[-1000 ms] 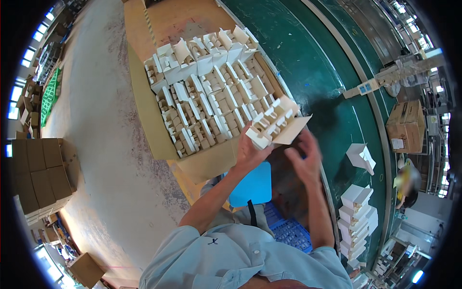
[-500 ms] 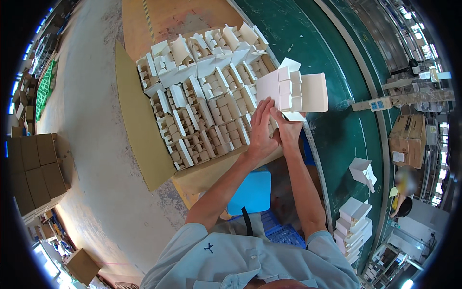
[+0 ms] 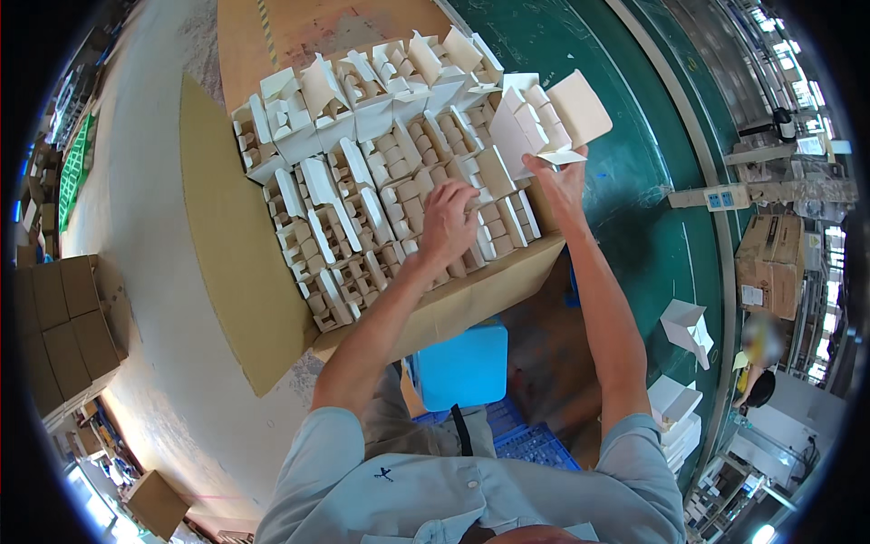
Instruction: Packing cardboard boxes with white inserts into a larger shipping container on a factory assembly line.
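My right hand (image 3: pixel 564 186) grips the lower edge of an opened white box (image 3: pixel 515 134) with a folded cardboard insert. Its large flap stands out to the right, and it is tilted over the right edge of a big brown carton (image 3: pixel 435 313). That carton is packed with rows of similar white boxes (image 3: pixel 412 150), lids up and brown dividers showing inside. My left hand (image 3: pixel 449 222) is over the middle of these rows, fingers loosely bent and apart, holding nothing I can see. Whether its fingertips touch a divider cannot be made out.
To the right runs a green conveyor belt (image 3: pixel 634 263), carrying a single open white box (image 3: pixel 686 328) and a stack of white boxes (image 3: pixel 675 412). Below the carton are a blue stool seat (image 3: pixel 462 367) and blue crates (image 3: pixel 535 444). Brown cartons (image 3: pixel 68 313) stand at far left.
My left hand has come off the white box and moved left over the packed rows. My right hand keeps the box, now tilted and slightly higher. The carton appears shifted a little left.
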